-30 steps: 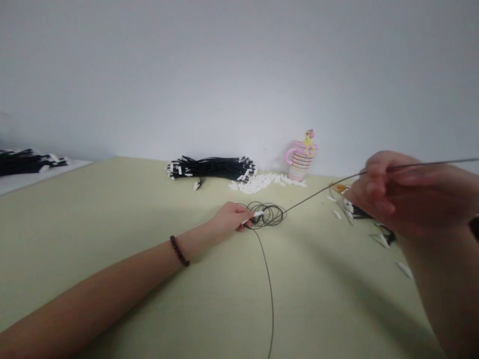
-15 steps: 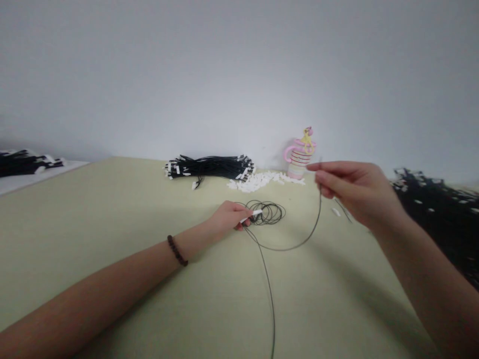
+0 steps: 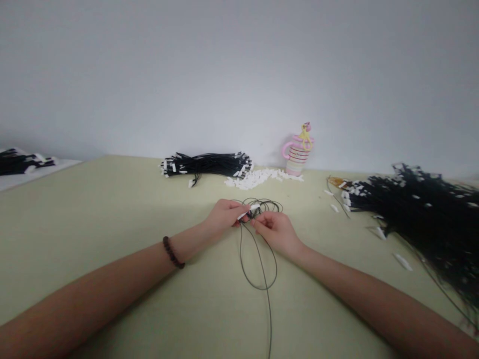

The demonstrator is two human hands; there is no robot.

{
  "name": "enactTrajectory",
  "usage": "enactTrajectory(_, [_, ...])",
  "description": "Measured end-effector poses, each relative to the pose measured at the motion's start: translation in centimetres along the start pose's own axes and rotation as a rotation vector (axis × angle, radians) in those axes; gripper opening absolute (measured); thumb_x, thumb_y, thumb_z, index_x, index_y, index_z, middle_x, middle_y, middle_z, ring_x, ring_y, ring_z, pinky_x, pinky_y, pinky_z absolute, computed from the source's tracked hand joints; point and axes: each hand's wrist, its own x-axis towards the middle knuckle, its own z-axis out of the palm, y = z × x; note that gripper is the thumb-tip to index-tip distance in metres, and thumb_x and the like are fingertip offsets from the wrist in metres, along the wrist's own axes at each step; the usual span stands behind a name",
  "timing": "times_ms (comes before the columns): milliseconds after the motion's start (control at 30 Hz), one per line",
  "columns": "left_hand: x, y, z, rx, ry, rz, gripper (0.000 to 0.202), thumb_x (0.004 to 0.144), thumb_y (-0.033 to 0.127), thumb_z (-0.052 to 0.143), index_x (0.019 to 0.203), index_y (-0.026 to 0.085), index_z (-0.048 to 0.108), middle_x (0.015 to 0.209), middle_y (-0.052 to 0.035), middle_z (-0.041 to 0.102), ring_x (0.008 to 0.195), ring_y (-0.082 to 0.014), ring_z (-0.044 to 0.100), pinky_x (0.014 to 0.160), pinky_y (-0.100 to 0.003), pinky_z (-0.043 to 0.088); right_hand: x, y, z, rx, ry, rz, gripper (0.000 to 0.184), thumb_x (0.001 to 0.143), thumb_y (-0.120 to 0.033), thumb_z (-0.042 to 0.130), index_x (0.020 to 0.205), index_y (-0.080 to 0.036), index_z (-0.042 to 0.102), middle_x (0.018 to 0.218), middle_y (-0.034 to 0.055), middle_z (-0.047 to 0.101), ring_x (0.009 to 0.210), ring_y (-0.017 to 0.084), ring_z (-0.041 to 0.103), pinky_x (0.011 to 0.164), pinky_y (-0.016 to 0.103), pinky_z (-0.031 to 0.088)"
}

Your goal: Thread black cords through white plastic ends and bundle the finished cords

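My left hand point(image 3: 227, 213) is closed on a thin white piece point(image 3: 249, 211) and the black cord beside it. Just behind the fingers, the cord lies in loose coils point(image 3: 275, 203) on the table. My right hand point(image 3: 276, 230) has come up close on the right side of the white piece, thumb and forefinger pinching the black cord point(image 3: 276, 264). A loop of that cord hangs below both hands, and one strand runs down toward the near edge of view. The exact spot where the fingertips meet the cord is partly hidden.
At the back lies a bundle of black cords with white ends point(image 3: 209, 164), beside a heap of small white pieces point(image 3: 258, 178). A pink striped cup point(image 3: 298, 155) stands by the wall. A large pile of black cords point(image 3: 419, 204) fills the right; more cords point(image 3: 22, 162) lie far left.
My right hand has come down and left from its raised place, bringing the cord to my left hand. The cord's wide arc is now a loop below the hands. My left hand keeps its grip.
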Motion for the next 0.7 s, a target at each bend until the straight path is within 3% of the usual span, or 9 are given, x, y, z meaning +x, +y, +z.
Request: enactTrajectory(700, [-0.57,0.09,0.85,-0.059,0.066,0.012,0.030,0.067,0.040,0.059,0.063,0.011,0.063,0.057,-0.0021,0.057,0.049,-0.0079,0.044,0.047,-0.020,0.034,0.07,-0.65,0.02,-0.002,-0.020,0.024,0.021,0.074,-0.023,0.045,0.056,-0.015,0.051,0.045,-0.0042,0.042,0.043,0.006,0.036,0.042,0.018,0.026])
